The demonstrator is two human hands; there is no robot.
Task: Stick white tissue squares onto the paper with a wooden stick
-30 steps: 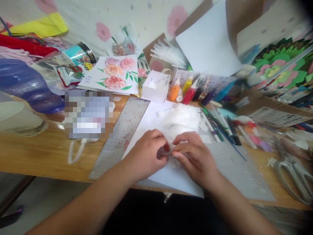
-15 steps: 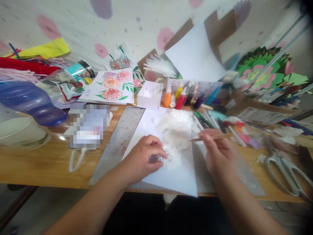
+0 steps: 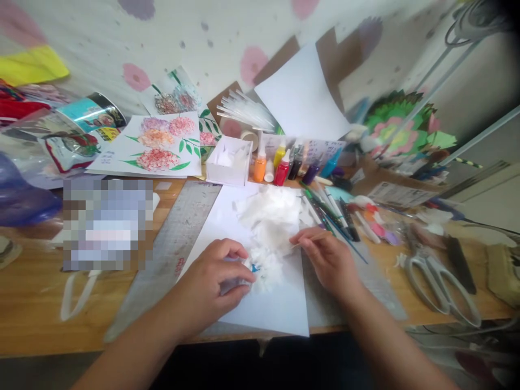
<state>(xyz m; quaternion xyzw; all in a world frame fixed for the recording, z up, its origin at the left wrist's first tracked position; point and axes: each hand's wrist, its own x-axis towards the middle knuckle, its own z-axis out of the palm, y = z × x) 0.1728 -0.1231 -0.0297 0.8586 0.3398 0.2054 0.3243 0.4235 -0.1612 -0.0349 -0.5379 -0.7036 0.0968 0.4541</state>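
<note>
Your wooden table (image 3: pixel 36 303) carries a grey cutting mat (image 3: pixel 179 238) near its front edge, and on the mat lies a white paper sheet (image 3: pixel 280 309). Toward the table's right edge rest the scissors (image 3: pixel 439 284); paint bottles (image 3: pixel 280 165) stand toward the back edge. A loose heap of white tissue paper (image 3: pixel 270 214) sits on the sheet. Your left hand (image 3: pixel 211 284) has its fingers closed on a small white tissue tuft (image 3: pixel 266 265) at the sheet's middle. Your right hand (image 3: pixel 331 260) pinches a thin wooden stick (image 3: pixel 303 244), its tip near the tuft.

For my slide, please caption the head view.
Left hand steadies tissue; right hand holds a thin stick.
</note>
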